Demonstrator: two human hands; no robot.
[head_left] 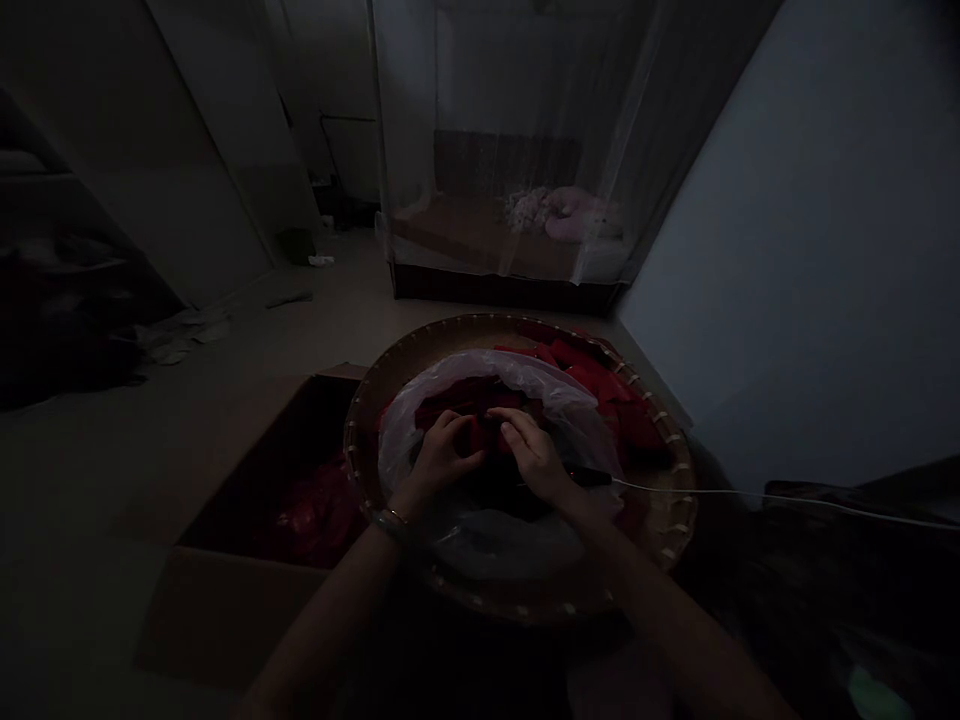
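Note:
The room is dim. Both hands reach into a clear plastic bag that lies open on a round woven bamboo tray. My left hand curls its fingers around red pieces inside the bag. My right hand pinches the same red pile from the other side, fingertips close to the left hand's. More red pieces lie on the tray behind the bag. A bangle sits on my left wrist.
An open cardboard box with red material inside stands left of the tray. A white cable runs right from the tray. A bed under a mosquito net stands behind, a wall to the right.

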